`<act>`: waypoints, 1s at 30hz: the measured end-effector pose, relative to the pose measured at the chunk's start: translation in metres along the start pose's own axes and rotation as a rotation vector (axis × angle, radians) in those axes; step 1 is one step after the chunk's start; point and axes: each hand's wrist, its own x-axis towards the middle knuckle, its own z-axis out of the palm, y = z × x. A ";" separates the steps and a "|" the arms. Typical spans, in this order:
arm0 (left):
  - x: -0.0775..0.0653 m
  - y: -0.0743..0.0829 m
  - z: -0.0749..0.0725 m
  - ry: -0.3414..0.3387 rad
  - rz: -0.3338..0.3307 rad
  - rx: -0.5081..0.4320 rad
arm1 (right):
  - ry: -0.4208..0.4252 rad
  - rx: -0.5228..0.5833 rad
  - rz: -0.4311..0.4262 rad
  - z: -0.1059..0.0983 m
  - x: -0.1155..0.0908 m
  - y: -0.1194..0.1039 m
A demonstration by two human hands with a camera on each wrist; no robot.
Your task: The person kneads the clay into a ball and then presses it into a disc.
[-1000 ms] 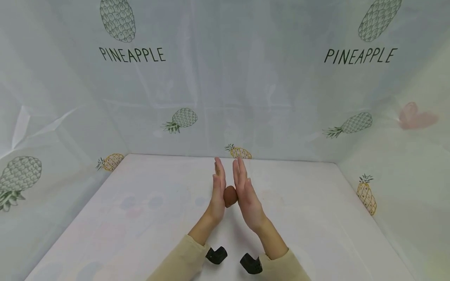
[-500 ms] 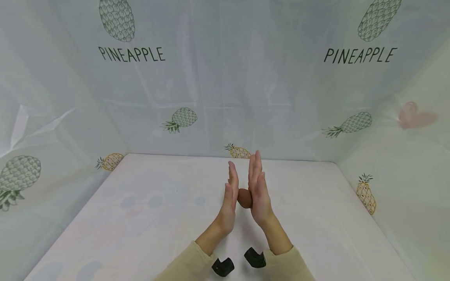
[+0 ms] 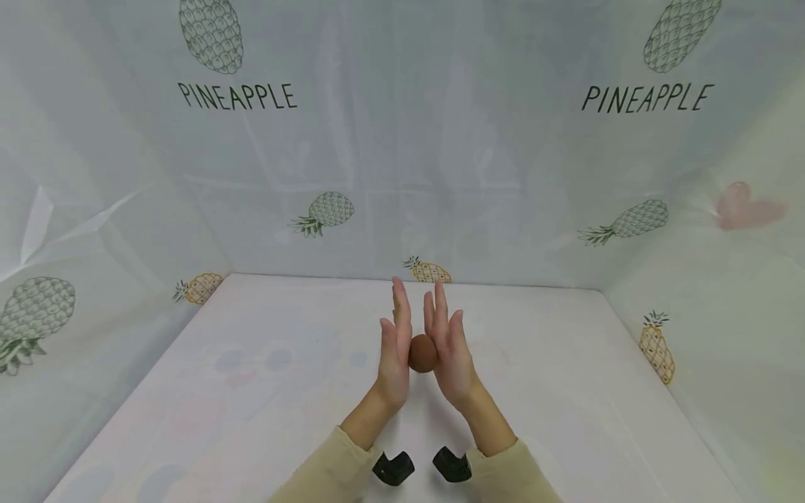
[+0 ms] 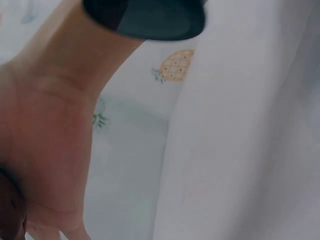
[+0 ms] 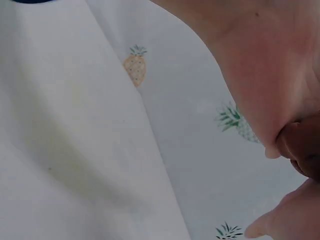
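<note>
A brown ball [image 3: 423, 353] of what looks like modelling clay sits between my two palms, above the table. My left hand [image 3: 393, 363] presses it from the left with its fingers straight and pointing away. From the other side my right hand [image 3: 454, 360] presses with straight fingers too. In the left wrist view only an edge of the ball [image 4: 10, 210] shows against the palm [image 4: 45, 145]. The right wrist view shows the ball [image 5: 305, 145] close up, with creases on its surface, touching the right palm [image 5: 270, 75].
The white table [image 3: 264, 391] stretches out around the hands. Behind it rises a pale sheet [image 3: 434, 154] printed with pineapples, which also closes off both sides. Black curved fittings [image 3: 394, 469] stick out by the light cuffs [image 3: 339, 464].
Both hands slid right together, then came back left, with the ball between them throughout. The palms shift against each other and the ball has turned, looking rounder now.
</note>
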 end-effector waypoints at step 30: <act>0.000 -0.016 -0.004 0.007 -0.111 0.030 | -0.009 -0.072 -0.175 0.013 -0.005 -0.018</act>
